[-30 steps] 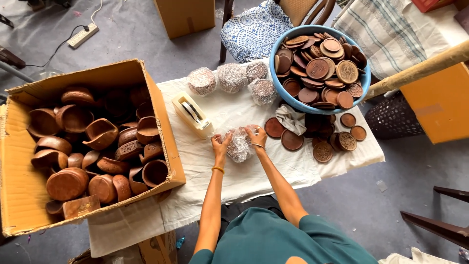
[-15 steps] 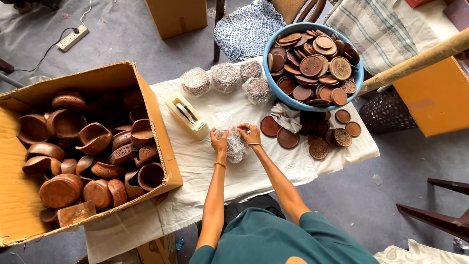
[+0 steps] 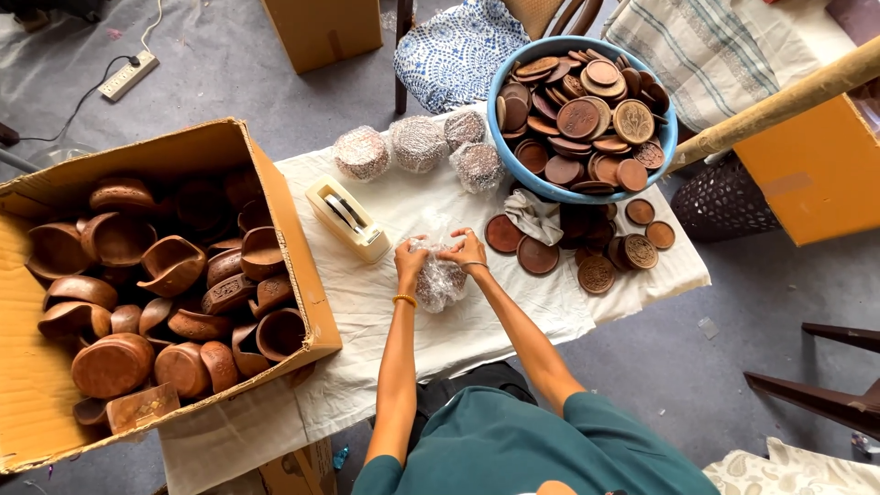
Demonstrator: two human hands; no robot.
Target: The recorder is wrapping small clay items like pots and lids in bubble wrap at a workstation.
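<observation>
Both my hands are closed on the same bubble-wrapped bundle (image 3: 441, 278): my left hand (image 3: 410, 259) grips its left side, my right hand (image 3: 466, 249) pinches the top and right edge, and the bundle sits between them, resting on the white cloth (image 3: 403, 321) just in front of my wrists. I think the wrap could spring loose if either grip slackens, since I can see no tape on it, and the piece inside could then slide out onto the cloth. The tape dispenser (image 3: 346, 218) lies just beyond my left hand, close enough to knock with a careless elbow. Three finished wrapped bundles (image 3: 417, 145) sit farther out, beyond the dispenser. To the right of my right hand loose wooden lids (image 3: 536, 255) lie flat beside a crumpled rag (image 3: 534, 214), with the blue basin (image 3: 513, 179) of lids past them. The cardboard box (image 3: 293, 247) of wooden bowls is well off to my left
</observation>
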